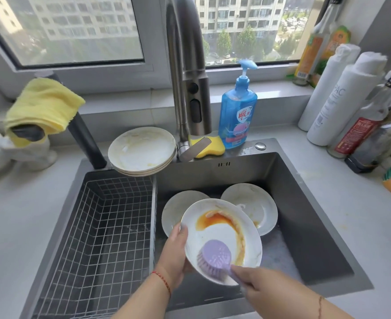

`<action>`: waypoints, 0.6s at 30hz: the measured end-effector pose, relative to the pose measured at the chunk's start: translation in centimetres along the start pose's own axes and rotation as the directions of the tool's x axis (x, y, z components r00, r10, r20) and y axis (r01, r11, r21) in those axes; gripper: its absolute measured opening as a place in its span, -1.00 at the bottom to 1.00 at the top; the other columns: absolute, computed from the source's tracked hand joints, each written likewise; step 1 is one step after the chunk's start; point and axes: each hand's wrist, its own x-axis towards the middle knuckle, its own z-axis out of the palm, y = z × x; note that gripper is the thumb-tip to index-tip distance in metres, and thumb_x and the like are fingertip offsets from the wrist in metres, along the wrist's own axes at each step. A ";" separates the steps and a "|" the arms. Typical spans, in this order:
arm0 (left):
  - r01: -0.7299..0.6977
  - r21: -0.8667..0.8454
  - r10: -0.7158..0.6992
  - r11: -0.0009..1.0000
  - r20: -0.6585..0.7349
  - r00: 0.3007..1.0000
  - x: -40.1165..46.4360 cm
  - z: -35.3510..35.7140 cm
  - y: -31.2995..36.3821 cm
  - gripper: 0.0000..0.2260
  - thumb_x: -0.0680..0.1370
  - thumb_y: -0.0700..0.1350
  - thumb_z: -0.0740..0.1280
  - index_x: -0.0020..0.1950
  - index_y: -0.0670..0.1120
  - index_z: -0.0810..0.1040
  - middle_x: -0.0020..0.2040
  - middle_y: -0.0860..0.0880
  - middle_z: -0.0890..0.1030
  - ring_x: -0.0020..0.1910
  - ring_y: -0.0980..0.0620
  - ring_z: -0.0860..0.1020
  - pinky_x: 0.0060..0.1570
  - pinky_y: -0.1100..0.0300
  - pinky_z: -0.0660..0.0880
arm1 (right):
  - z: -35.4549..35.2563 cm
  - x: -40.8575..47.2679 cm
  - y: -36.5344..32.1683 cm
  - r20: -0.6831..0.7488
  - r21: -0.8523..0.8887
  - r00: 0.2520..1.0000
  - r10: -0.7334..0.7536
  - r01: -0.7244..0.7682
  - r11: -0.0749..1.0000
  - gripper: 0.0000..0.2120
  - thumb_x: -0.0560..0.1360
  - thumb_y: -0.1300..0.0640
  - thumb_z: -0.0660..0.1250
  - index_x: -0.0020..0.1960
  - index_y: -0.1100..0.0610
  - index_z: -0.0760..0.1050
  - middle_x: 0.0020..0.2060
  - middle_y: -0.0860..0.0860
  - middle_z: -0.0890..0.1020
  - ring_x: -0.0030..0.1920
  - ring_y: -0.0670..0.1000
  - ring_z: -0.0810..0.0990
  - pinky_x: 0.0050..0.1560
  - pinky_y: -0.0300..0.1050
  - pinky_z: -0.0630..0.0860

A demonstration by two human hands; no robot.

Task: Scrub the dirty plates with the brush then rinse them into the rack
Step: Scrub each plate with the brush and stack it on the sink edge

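Right hand (262, 287) grip wraps the handle of the purple brush (215, 256); its long axis runs from lower right up-left, bristle head on the plate's near side. Left hand (175, 252) grip holds the held plate (215, 233) by its left rim, tilted over the sink (305, 203). Orange sauce remains on it, so scrubbing looks early. Two dirty plates (254, 203) lie below, a stack (141, 150) waits on the worktop, and the rack (102, 226) holds no plates.

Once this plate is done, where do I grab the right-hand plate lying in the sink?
Take the right-hand plate by its far-right rim, coming from above and the right. It lies nearly flat, and the held plate overlaps its near-left edge, so only that rim is open for a thumb-over, fingers-under grip.
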 end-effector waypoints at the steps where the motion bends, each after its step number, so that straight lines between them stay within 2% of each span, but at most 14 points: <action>1: 0.000 -0.004 0.000 1.000 0.007 1.000 -0.3 -0.1 -0.1 -0.69 0.70 0.13 0.06 0.21 0.02 0.51 0.09 -0.09 0.70 0.05 -0.16 0.67 0.01 -0.15 0.59 | -0.1 0.5 -0.8 -0.020 0.021 1.000 -0.012 0.013 1.000 -0.66 0.61 0.12 0.02 0.32 0.02 0.40 -0.14 -0.03 0.49 -0.14 0.00 0.44 -0.02 -0.12 0.47; 3: -0.013 -0.003 0.013 1.000 0.022 1.000 -0.7 -0.4 -0.4 -0.70 0.70 0.10 0.07 0.17 -0.02 0.49 0.07 -0.12 0.69 -0.06 -0.11 0.68 -0.27 0.04 0.60 | -0.6 1.7 -2.1 -0.082 0.027 0.997 -0.005 0.008 1.000 -0.65 0.59 0.13 0.02 0.32 0.07 0.39 -0.14 0.01 0.50 -0.16 0.03 0.45 0.00 -0.04 0.48; 4: -0.029 -0.002 0.029 1.000 0.026 0.999 -0.9 -0.4 -0.5 -0.71 0.70 0.08 0.07 0.17 -0.05 0.49 0.03 -0.12 0.70 -0.15 -0.07 0.67 -0.38 0.14 0.55 | -1.1 2.4 -2.4 -0.126 0.015 0.992 0.012 -0.010 1.000 -0.65 0.59 0.14 0.02 0.33 0.07 0.38 -0.13 0.01 0.49 -0.16 0.04 0.46 -0.01 -0.03 0.49; 7: -0.103 0.008 0.103 0.995 0.036 0.994 -1.6 -0.6 0.0 -0.73 0.71 0.03 0.07 0.13 -0.10 0.48 -0.17 -0.03 0.68 -0.32 0.04 0.62 -0.49 0.23 0.47 | -2.5 3.8 -2.0 -0.245 -0.034 0.966 0.088 -0.099 0.994 -0.61 0.59 0.15 0.02 0.39 0.05 0.32 -0.09 0.00 0.45 -0.14 0.04 0.45 -0.01 -0.03 0.50; 10: -0.175 -0.001 0.175 0.985 -0.002 0.985 -1.4 -1.4 0.7 -0.76 0.71 0.00 0.08 0.12 -0.08 0.49 -0.14 -0.01 0.68 -0.27 0.09 0.65 -0.41 0.19 0.54 | -3.3 3.3 -0.6 -0.266 -0.088 0.953 0.141 -0.170 0.982 -0.66 0.60 0.12 0.03 0.35 0.07 0.35 -0.11 0.03 0.50 -0.14 0.08 0.51 -0.04 -0.06 0.53; 13: -0.214 0.027 0.215 0.976 -0.038 0.976 -1.2 -2.0 1.8 -0.75 0.71 0.01 0.09 0.13 -0.10 0.47 -0.02 -0.09 0.66 -0.15 0.03 0.64 -0.29 0.15 0.58 | -2.6 1.5 -0.1 -0.165 -0.126 0.979 0.123 -0.145 0.981 -0.68 0.61 0.11 0.04 0.30 0.06 0.40 -0.12 0.01 0.51 -0.16 0.03 0.48 -0.05 -0.13 0.49; 16: -0.227 0.036 0.229 0.973 -0.072 0.971 -1.2 -2.4 2.5 -0.75 0.71 0.05 0.08 0.15 -0.04 0.49 0.01 -0.04 0.68 -0.05 0.01 0.66 -0.15 0.10 0.62 | -1.2 0.3 -1.6 -0.071 0.027 0.991 0.110 -0.109 0.994 -0.71 0.60 -0.04 0.07 0.25 -0.10 0.45 -0.07 -0.14 0.56 -0.15 -0.06 0.50 -0.12 -0.24 0.41; 18: -0.228 0.052 0.232 0.972 -0.066 0.971 -1.1 -2.4 2.4 -0.74 0.68 0.15 0.11 0.14 0.06 0.52 0.09 -0.04 0.67 0.13 -0.06 0.62 0.13 -0.06 0.57 | -0.9 0.6 -3.2 -0.044 0.161 0.994 0.103 -0.095 0.982 -0.74 0.59 -0.10 0.11 0.21 -0.18 0.46 0.00 -0.21 0.58 -0.09 -0.13 0.56 -0.10 -0.31 0.41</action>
